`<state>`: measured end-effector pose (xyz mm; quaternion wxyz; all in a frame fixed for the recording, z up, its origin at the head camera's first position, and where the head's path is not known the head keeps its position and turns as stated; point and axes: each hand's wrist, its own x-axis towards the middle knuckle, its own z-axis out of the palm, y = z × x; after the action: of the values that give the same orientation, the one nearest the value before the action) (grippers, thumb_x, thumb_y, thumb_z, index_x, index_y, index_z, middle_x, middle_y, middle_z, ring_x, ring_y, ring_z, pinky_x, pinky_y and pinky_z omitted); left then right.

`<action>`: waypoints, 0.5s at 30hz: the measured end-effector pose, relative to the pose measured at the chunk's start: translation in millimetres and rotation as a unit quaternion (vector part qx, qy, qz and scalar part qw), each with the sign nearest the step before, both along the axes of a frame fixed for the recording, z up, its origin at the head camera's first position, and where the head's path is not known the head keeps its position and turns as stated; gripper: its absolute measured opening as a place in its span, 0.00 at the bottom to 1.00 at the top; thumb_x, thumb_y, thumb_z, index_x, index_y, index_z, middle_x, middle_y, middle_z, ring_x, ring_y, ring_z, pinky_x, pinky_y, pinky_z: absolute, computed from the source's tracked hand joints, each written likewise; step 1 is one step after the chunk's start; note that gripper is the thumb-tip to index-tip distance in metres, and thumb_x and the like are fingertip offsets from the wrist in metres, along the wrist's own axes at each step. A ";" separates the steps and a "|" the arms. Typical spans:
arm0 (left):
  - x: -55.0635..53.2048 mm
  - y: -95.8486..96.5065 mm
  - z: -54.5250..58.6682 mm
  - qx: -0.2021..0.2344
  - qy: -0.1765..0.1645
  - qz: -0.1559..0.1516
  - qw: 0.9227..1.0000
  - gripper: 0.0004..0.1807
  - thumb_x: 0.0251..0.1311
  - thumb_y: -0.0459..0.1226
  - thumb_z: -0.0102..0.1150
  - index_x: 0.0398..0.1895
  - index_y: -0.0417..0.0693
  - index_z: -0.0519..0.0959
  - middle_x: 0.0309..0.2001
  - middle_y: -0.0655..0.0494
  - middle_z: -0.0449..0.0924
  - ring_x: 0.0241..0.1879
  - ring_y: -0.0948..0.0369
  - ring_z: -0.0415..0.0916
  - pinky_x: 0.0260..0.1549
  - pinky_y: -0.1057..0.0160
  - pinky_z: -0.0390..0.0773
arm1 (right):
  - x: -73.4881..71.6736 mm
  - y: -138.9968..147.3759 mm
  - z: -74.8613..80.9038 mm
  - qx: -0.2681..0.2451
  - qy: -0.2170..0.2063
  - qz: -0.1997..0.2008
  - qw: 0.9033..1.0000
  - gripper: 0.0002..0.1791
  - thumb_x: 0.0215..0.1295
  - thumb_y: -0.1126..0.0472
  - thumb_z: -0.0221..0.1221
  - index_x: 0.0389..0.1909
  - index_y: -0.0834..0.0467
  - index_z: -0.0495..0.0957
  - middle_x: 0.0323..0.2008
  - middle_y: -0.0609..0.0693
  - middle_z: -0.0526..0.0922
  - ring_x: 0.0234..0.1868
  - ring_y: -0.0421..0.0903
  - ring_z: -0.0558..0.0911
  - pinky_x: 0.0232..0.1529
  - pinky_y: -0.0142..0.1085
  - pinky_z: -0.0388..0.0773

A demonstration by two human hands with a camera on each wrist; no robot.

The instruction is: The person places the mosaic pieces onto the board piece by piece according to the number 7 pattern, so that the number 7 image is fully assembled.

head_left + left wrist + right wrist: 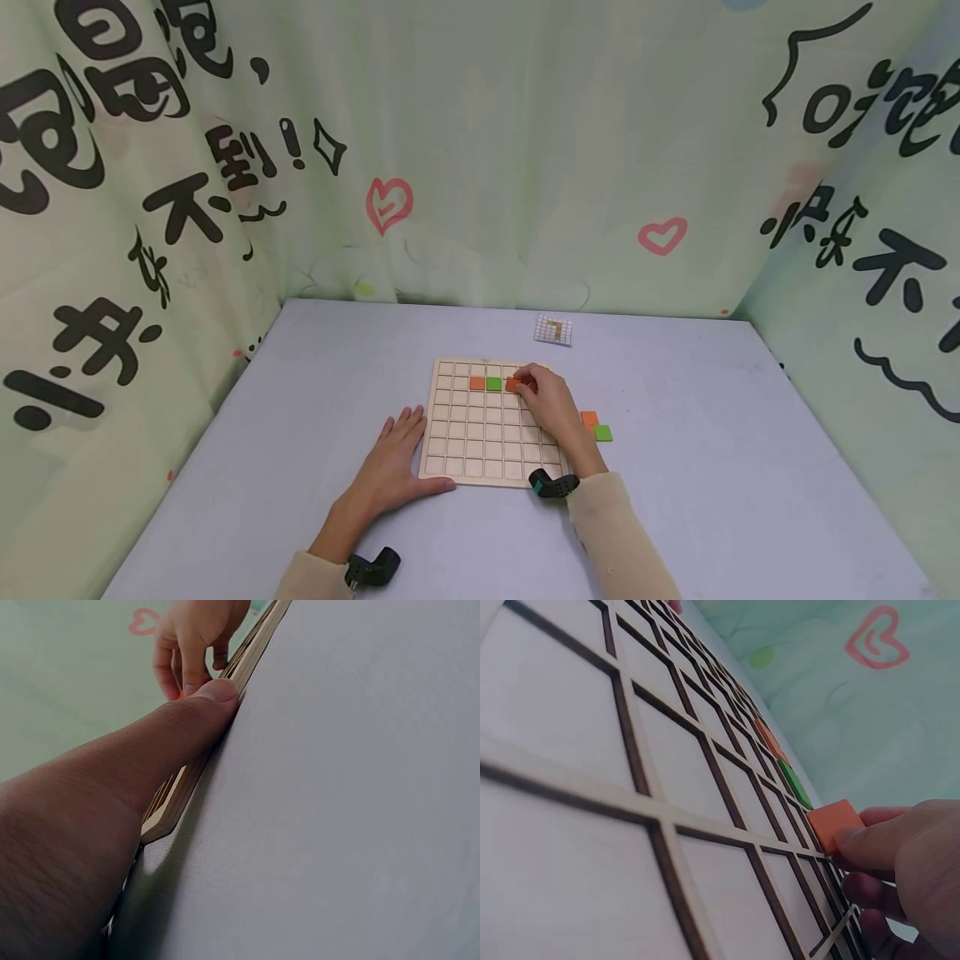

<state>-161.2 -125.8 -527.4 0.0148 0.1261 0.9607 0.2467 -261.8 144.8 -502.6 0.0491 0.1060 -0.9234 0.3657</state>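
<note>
A wooden grid board (pixel 465 433) lies on the table. In its second row from the far edge sit an orange square tile (pixel 477 383) and, right of it, a green one (pixel 493 384). My right hand (pixel 550 407) pinches another orange tile (pixel 834 823) between thumb and fingers, tilted at the cell just right of the green tile. My left hand (pixel 392 467) lies with spread, straight fingers along the board's left edge, its thumb (pixel 217 691) on the near corner.
Beside the board on the right, partly behind my right forearm, lie a loose orange tile (pixel 590 417) and a green tile (pixel 603 433). A small printed grid card (pixel 553 330) with an orange pattern lies beyond the board. Printed curtains (pixel 510 167) hang behind the table (pixel 690 417).
</note>
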 end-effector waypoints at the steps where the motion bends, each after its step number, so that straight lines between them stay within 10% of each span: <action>1: -0.1 0.0 0.0 0.000 0.000 0.000 1.000 0.64 0.44 0.71 0.66 0.76 0.38 0.60 0.78 0.46 0.57 0.80 0.49 0.48 0.79 0.46 0.50 | -0.3 -0.1 -0.2 0.000 -0.001 0.000 1.000 0.09 0.71 0.63 0.59 0.49 0.58 0.81 0.39 0.53 0.84 0.35 0.45 0.76 0.39 0.37 0.76; 15: 0.2 -0.6 1.2 0.004 0.001 -0.003 1.000 0.63 0.44 0.70 0.67 0.76 0.38 0.60 0.78 0.46 0.57 0.80 0.50 0.48 0.80 0.46 0.49 | -5.0 -1.0 -4.8 0.026 -0.002 0.007 1.000 0.10 0.72 0.62 0.59 0.51 0.58 0.81 0.41 0.53 0.82 0.37 0.46 0.76 0.41 0.40 0.77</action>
<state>-161.0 -126.4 -526.2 0.0140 0.1289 0.9593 0.2508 -266.8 143.7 -507.3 0.0422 0.1126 -0.9320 0.3420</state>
